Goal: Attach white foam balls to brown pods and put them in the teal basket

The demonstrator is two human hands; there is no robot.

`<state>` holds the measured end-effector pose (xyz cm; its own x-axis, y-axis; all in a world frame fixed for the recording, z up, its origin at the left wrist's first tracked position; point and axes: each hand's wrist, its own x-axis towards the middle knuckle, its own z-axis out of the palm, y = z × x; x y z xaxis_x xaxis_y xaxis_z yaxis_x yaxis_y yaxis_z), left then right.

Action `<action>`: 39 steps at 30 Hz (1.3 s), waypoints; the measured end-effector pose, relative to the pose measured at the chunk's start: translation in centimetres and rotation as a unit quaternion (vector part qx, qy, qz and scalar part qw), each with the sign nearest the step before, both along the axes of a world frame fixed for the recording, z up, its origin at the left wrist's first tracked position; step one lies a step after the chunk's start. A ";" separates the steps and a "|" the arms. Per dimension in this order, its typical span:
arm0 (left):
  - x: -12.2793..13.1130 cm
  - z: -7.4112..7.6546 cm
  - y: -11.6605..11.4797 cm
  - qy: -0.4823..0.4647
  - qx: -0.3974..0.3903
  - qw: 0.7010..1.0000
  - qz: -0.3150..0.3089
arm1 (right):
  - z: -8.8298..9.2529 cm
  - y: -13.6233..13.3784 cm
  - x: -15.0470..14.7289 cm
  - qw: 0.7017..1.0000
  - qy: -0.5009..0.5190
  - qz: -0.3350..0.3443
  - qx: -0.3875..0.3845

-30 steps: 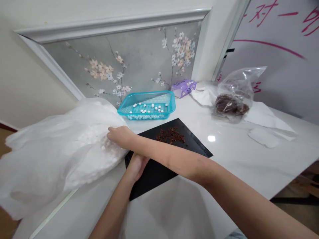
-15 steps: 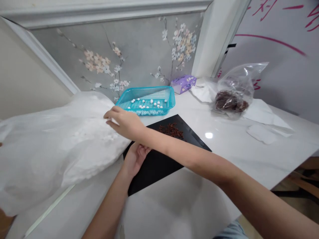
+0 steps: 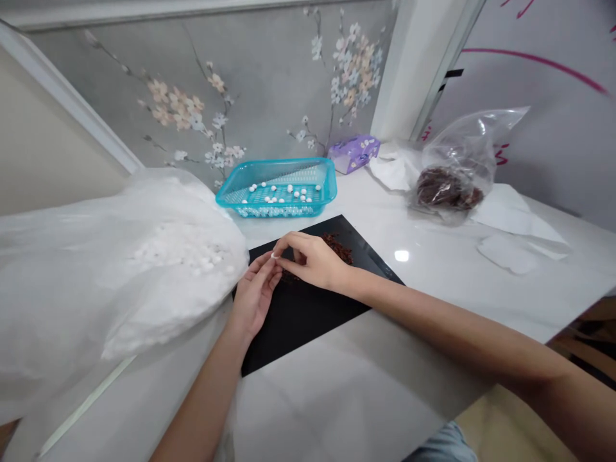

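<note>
Over the black mat (image 3: 283, 333), my two hands meet at the fingertips. Between the thumb and forefinger of my right hand (image 3: 312, 260) is a small white ball (image 3: 274, 256). My left hand (image 3: 253, 292) is closed, its thumb and fingers pressed together right beside the ball; what they hold is hidden. A pile of small reddish-brown bits (image 3: 339, 247) lies on the mat, partly behind my right hand. To the left, a large translucent bag (image 3: 158, 301) full of white balls reaches the mat's edge.
Behind the mat stands a blue plastic basket (image 3: 332, 186) with several white balls inside. A purple tissue pack (image 3: 353, 154) leans near the wall. At the right sit a clear bag of brown material (image 3: 445, 189) and white paper (image 3: 510, 256) on the white table (image 3: 433, 276).
My right hand has moved from the edge of the white bag to my left hand and now pinches a white ball. My left hand has stayed over the mat.
</note>
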<state>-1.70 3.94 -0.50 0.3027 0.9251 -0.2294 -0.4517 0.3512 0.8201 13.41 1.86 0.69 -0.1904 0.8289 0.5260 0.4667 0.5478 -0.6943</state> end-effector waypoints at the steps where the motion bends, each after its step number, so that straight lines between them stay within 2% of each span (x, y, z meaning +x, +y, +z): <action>1: 0.0 0.0 0.0 0.002 0.002 1.000 -0.002 | -0.1 -0.2 0.2 1.000 -0.003 -0.002 0.002; 3: -0.1 0.0 0.0 0.003 -0.006 1.000 -0.004 | -0.6 -0.6 0.9 0.999 -0.033 -0.004 0.009; 8: -0.1 0.3 0.2 -0.015 -0.047 0.999 0.020 | -2.2 -1.3 2.4 0.983 -0.181 0.036 0.014; 23: -0.1 0.6 0.3 -0.025 -0.065 0.997 0.019 | -2.3 -1.4 2.5 0.963 -0.259 0.064 0.036; 25: -0.1 0.5 0.2 -0.018 -0.063 0.998 0.022 | -2.2 -1.3 2.3 0.973 -0.218 0.057 0.038; 28: 0.0 0.3 0.0 0.003 -0.040 0.999 0.016 | -1.7 -1.5 1.8 0.998 -0.062 0.004 0.023; 32: 0.2 0.3 -0.4 0.054 0.023 0.997 -0.046 | -0.9 -1.9 1.1 0.991 0.109 -0.066 -0.049; 35: 0.3 0.5 -0.7 0.074 0.034 0.994 -0.067 | -0.6 -2.1 0.7 0.985 0.146 -0.060 -0.076; 39: 0.2 0.6 -0.7 0.080 0.035 0.994 -0.072 | -0.5 -2.2 0.6 0.986 0.141 -0.071 -0.045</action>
